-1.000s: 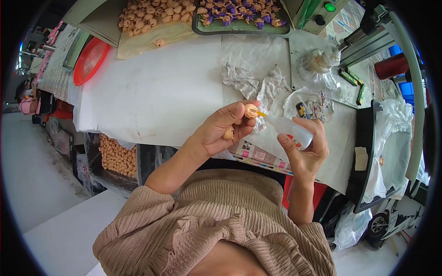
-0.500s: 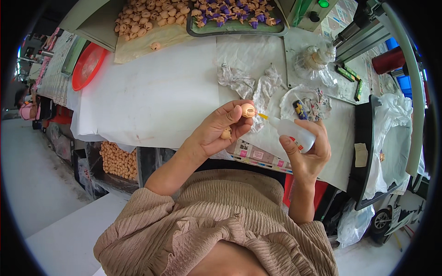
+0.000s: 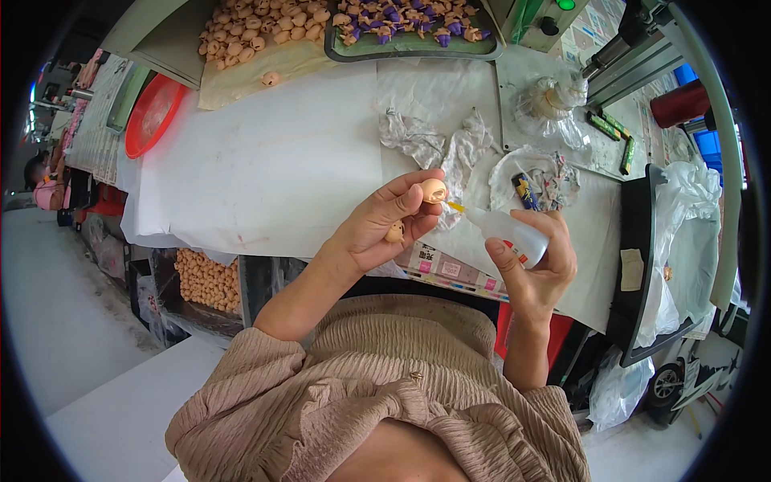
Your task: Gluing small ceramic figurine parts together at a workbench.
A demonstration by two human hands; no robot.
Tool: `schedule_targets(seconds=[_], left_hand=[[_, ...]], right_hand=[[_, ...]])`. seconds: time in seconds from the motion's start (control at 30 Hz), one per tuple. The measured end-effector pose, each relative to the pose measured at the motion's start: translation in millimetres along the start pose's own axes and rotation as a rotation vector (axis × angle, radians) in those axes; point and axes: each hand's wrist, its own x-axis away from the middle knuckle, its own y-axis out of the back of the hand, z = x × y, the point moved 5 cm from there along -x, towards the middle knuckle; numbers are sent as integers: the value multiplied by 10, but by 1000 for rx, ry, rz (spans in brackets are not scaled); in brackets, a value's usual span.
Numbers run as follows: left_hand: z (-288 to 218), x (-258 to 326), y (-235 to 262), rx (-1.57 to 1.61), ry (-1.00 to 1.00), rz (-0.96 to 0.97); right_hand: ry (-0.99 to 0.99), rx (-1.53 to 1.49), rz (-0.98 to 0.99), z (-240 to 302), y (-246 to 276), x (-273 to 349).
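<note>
Between thumb and fingertips, my left hand [image 3: 384, 217] pinches a small flesh-coloured toy head [image 3: 434, 191], its opening facing right. A second toy head [image 3: 395, 232] is tucked against the lower fingers of the same hand. My right hand [image 3: 540, 261] is wrapped round a translucent white squeeze bottle [image 3: 514, 233] with a red mark. The bottle lies tilted, its thin yellow nozzle [image 3: 455, 207] pointing up and left, just below and right of the pinched head. Whether the nozzle touches the head, I cannot tell.
Toy heads [image 3: 265, 28] lie heaped at the back, beside a dark tray [image 3: 414, 55] of purple-and-flesh figures. Crumpled cloths [image 3: 414, 140] lie beyond my hands. A red basin [image 3: 152, 116] stands left, a plastic-lined black bin [image 3: 630, 265] right. More heads fill a box [image 3: 209, 279] below.
The pinched head has turned in my left fingers, so its opening shows differently. The nozzle tip has dropped slightly, with the bottle a little lower.
</note>
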Motion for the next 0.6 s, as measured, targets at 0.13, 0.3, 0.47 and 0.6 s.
schedule_targets(seconds=[0.13, 0.3, 0.47, 0.6], left_hand=[[7, -18, 10, 4, -6, 19], [11, -10, 8, 16, -6, 14], [-12, -1, -21, 53, -5, 25], [-53, 1, -64, 102, -17, 57]], right_hand=[[-23, 22, -22, -28, 28, -5], [-26, 27, -39, -56, 27, 11], [-8, 31, -49, -33, 40, -9], [3, -30, -92, -75, 65, -51]])
